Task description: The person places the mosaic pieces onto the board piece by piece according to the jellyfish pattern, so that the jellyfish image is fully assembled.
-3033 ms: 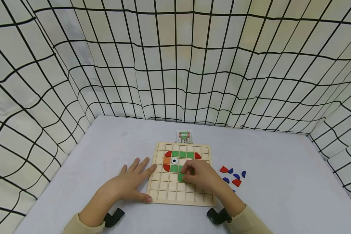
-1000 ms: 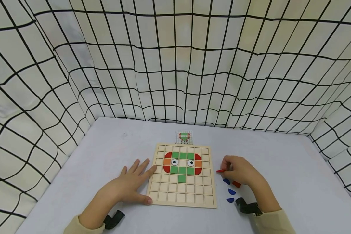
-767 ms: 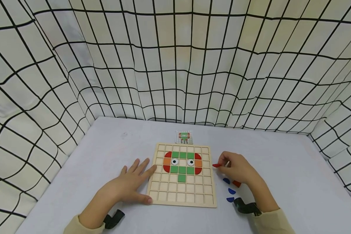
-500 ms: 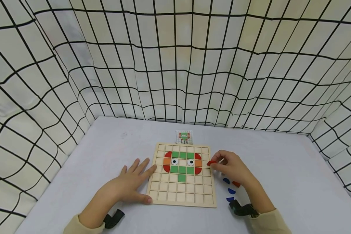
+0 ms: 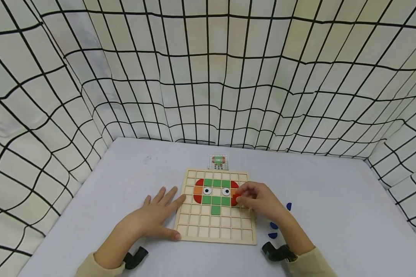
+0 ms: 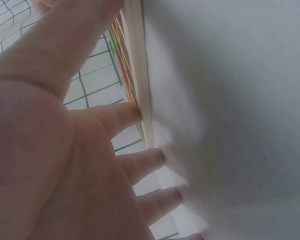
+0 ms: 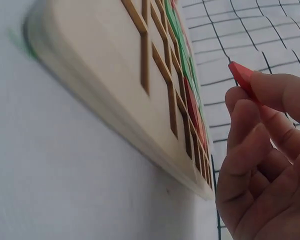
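Observation:
My right hand (image 5: 258, 198) pinches a red rounded tile (image 7: 243, 77) between thumb and fingertips, above the right side of the wooden grid board (image 5: 211, 232). In the right wrist view the tile is clear of the board's surface. My left hand (image 5: 152, 218) lies spread at the board's left side, its thumb and a fingertip touching the frame. On the board, green squares (image 5: 216, 200), orange squares (image 5: 198, 190), red rounded corners (image 5: 197, 199) and two eye discs (image 5: 207, 191) form a face. One green square (image 5: 215, 210) sits below them.
A small picture card (image 5: 218, 161) with a similar figure lies behind the board. Blue half-round tiles (image 5: 272, 235) are scattered on the white table to the right, partly hidden by my right arm. Black netting (image 5: 208, 82) surrounds the table.
My right hand left the board, picked up the red tile from the right and carried it left over the board. An eye, an orange square and other tiles now show there. My left hand stayed.

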{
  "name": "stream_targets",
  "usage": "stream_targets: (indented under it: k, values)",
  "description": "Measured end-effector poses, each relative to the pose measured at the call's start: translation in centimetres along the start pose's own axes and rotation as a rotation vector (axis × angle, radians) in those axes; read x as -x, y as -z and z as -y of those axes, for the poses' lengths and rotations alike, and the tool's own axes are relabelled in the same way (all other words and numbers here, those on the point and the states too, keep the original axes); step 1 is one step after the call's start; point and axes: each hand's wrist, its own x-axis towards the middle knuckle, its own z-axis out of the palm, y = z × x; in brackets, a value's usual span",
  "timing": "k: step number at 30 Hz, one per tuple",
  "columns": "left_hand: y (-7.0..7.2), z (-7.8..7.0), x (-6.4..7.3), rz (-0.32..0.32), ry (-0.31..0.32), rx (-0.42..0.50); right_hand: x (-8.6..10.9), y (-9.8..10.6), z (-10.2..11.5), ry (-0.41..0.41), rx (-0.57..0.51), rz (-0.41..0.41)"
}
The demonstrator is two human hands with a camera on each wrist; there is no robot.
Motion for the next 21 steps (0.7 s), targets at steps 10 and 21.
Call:
stream_targets:
  k: [10, 21]
  values:
    - [0.0, 0.0, 0.0, 0.001, 0.005, 0.004, -0.1, -2.4, 1.7, 0.079, 0.186, 0.075]
    - [-0.1, 0.0, -0.1, -0.002, 0.002, 0.001, 0.0, -3.0, 1.3, 0.078, 0.313, 0.073]
